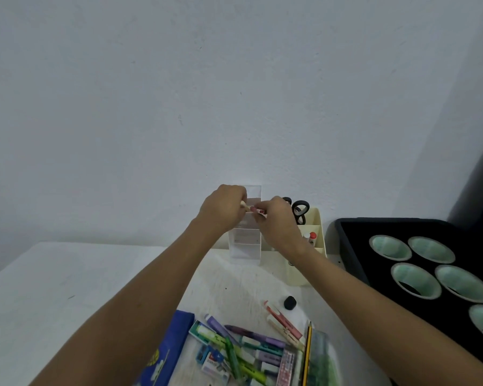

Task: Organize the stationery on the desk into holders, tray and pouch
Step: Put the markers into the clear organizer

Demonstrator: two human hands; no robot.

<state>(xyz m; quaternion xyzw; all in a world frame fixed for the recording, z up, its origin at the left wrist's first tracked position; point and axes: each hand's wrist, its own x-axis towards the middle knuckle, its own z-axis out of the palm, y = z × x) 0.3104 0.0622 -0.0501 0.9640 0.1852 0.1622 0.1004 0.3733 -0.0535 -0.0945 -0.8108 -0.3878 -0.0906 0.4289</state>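
A light, stiff pink marker [255, 210] was pinched at both ends by the left hand [225, 211] and right hand [278, 222], above the clear holder [246, 246].

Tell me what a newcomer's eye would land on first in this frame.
Both hands meet at the back of the desk: the left hand and right hand share a grip on a pink-tipped marker in front of a clear holder. To the right, a black tray of pale green cups stands out. Near the bottom edge lies a jumble of highlighters beside a blue pouch.
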